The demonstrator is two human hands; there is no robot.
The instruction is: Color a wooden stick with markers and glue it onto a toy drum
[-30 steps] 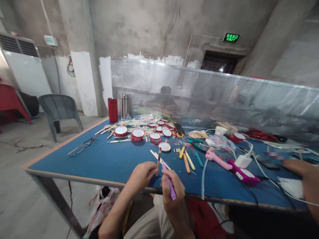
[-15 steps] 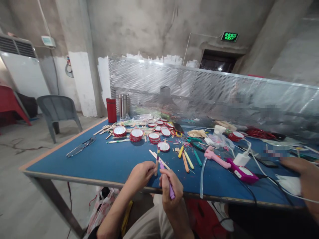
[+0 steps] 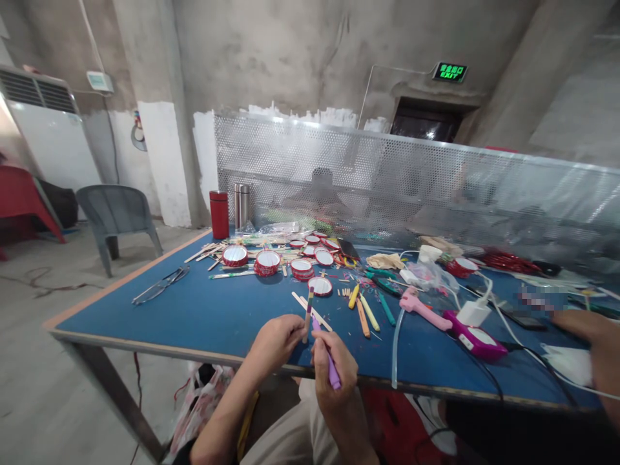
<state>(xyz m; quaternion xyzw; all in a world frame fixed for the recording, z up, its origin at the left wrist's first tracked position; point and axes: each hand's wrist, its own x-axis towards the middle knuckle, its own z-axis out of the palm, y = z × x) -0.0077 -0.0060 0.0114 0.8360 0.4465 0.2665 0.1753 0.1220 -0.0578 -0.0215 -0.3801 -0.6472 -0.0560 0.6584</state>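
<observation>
Striped stick (image 3: 309, 313): matt wd; purple pen (image 3: 333, 372): smooth plas.; mesh panel (image 3: 290, 152): shiny met.

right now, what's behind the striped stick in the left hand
Behind the striped stick, pale plain sticks lie on the blue tabletop, with a red-rimmed disc farther back. Whatever the left hand covers can't be seen.

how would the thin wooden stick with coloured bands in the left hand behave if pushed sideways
The thin wooden stick with coloured bands is probably stiff, as it juts straight up from the left hand. It looks light, being slim and pinched between fingertips. Pushed near its free upper end, it might pivot, since only its lower part is gripped.
</observation>
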